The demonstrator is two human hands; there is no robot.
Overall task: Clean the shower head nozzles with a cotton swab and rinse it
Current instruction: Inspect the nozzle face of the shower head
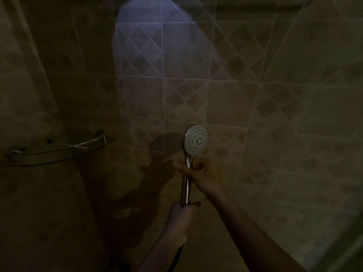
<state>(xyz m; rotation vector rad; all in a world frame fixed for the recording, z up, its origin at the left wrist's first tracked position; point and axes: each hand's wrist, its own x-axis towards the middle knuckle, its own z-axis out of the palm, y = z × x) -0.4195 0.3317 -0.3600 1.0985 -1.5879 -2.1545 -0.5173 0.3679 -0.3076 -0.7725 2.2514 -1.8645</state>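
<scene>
Shower head upright; face markings blurred, illegible.

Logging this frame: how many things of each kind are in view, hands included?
Shower head: 1
Hands: 2, the left hand low on its handle and the right hand at its neck
Glass corner shelf: 1
Total: 4
The picture is too dark to make out a cotton swab for certain, so it is not counted.

A curved glass corner shelf hangs on the dim tiled wall, diamond-patterned tiles beside it.
</scene>
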